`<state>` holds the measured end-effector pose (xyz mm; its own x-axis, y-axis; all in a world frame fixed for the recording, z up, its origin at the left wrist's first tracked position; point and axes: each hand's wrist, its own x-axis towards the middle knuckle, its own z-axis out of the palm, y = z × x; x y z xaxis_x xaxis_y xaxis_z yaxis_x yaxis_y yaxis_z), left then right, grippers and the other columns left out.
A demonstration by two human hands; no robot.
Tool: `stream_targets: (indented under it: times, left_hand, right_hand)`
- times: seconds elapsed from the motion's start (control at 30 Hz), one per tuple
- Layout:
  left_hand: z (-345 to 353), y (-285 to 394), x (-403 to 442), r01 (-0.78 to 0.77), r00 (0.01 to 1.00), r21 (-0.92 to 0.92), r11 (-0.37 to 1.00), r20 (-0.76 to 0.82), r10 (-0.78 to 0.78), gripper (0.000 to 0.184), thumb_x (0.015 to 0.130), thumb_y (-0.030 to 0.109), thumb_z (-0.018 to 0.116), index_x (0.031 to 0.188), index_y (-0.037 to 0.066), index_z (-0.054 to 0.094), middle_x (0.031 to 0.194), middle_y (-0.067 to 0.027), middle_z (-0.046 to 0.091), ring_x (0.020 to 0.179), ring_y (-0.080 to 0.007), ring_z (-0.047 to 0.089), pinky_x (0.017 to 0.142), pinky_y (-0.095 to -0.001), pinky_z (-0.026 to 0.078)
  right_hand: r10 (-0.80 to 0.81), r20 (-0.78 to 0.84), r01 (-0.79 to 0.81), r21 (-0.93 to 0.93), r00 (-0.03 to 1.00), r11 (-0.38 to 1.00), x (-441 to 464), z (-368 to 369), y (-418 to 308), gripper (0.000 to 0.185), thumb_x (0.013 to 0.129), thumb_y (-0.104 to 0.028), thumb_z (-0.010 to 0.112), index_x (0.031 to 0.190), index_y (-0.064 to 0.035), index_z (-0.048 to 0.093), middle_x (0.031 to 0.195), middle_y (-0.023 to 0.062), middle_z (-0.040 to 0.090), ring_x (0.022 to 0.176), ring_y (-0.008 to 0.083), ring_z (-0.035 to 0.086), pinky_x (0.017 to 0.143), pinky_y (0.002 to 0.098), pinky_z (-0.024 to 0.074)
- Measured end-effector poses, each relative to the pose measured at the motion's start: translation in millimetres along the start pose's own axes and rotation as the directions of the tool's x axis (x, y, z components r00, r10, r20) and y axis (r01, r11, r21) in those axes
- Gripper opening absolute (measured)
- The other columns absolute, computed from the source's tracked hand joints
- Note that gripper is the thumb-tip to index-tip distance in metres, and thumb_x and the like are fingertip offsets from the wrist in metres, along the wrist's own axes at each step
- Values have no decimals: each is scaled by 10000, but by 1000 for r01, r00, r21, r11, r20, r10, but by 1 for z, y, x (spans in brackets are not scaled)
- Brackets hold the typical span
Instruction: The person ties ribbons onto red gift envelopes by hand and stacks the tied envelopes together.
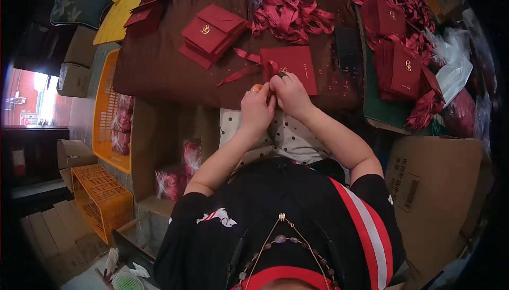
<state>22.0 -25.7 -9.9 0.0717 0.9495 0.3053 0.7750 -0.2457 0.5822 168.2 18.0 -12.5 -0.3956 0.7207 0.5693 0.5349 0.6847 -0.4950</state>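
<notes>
A flat dark red bag [299, 59] with gold print lies at the near edge of the brown-covered table. A red ribbon [241, 75] crosses its left side and runs down to my fingers. My left hand [257, 108] is closed at the bag's lower left corner, fingertips pinched on the ribbon; something orange covers one fingertip. My right hand [291, 95] is closed beside it, touching it, its fingers on the ribbon and over part of the bag's gold print. The exact grip between the fingertips is hidden.
Finished-looking red bags [212, 33] are stacked at left. A heap of red ribbons [291, 11] lies at the back, with a dark phone [347, 50] right of it. More bags [397, 70] lie on the green surface at right. Orange crates [103, 197] and a cardboard box [437, 194] stand beside me.
</notes>
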Motion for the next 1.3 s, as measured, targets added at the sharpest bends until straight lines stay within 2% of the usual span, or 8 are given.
stream_targets:
  times: [0.17, 0.27, 0.37, 0.53, 0.77, 0.9, 0.97, 1.3]
  left_hand:
    - [9, -10, 3, -21, 996, -6, 1000, -84, 20, 326, 830, 150, 720, 1140, 49, 706, 981, -172, 670, 879, -363, 662, 767, -433, 531]
    - [-14, -20, 22, 135, 973, -315, 940, 221, -66, 329, 836, 188, 733, 1115, 14, 723, 1003, -149, 670, 916, -341, 666, 801, -389, 531]
    - [-25, -29, 33, 16, 965, -167, 986, 261, 29, 343, 836, 200, 742, 1128, 21, 721, 1022, -154, 661, 977, -327, 653, 847, -375, 520]
    - [-24, -41, 47, 33, 941, -384, 923, 324, 101, 303, 836, 183, 741, 1098, 32, 728, 1029, -159, 656, 990, -322, 640, 852, -392, 509]
    - [-10, -33, 47, -43, 971, -129, 991, 227, 72, 177, 835, 159, 723, 972, 49, 708, 1008, -129, 650, 958, -342, 648, 810, -413, 522]
    - [-15, -30, 42, -72, 986, 29, 997, 155, 67, 139, 845, 168, 715, 954, 84, 695, 1009, -124, 625, 921, -353, 655, 769, -446, 530]
    - [-29, -42, 41, -22, 999, 191, 981, 52, 12, 131, 868, 199, 714, 925, 88, 675, 1009, -119, 610, 873, -355, 654, 732, -475, 527]
    - [-68, -66, 3, 111, 975, 184, 977, -213, -70, 137, 912, 164, 683, 1045, 130, 688, 1043, -129, 631, 905, -346, 632, 761, -435, 503]
  right_hand:
    - [274, 76, -283, 165, 959, 945, 6, -6, -2, 165, 815, 15, 621, 933, -45, 523, 849, 155, 609, 854, 396, 616, 740, 488, 490]
    - [260, 23, -259, 205, 965, 944, 5, -14, 2, 236, 796, 6, 685, 984, -47, 553, 889, 144, 631, 861, 380, 619, 744, 468, 503]
    - [230, -8, -226, 151, 973, 962, 3, -14, 5, 257, 786, -30, 730, 993, -53, 580, 901, 125, 642, 864, 351, 620, 752, 442, 507]
    - [394, 52, -395, 238, 918, 888, 3, -18, 12, 274, 771, -76, 776, 983, -58, 604, 894, 110, 649, 857, 322, 628, 755, 425, 507]
    - [438, 201, -481, 339, 876, 808, 4, -23, 22, 408, 726, -193, 852, 1027, -60, 610, 919, 86, 650, 882, 278, 629, 788, 383, 516]
    - [373, 131, -395, 358, 919, 846, -8, -34, 24, 649, 675, -275, 914, 1178, -71, 557, 1120, 99, 564, 1007, 264, 556, 886, 379, 505]
    - [322, 149, -347, 189, 935, 919, -8, -45, 20, 703, 665, -272, 919, 1222, -72, 540, 1146, 117, 551, 1043, 269, 535, 938, 382, 484]
    - [221, 191, -213, -59, 956, 975, -19, -33, 4, 671, 697, -215, 867, 1284, -81, 570, 1230, 210, 549, 1223, 422, 444, 1053, 490, 426]
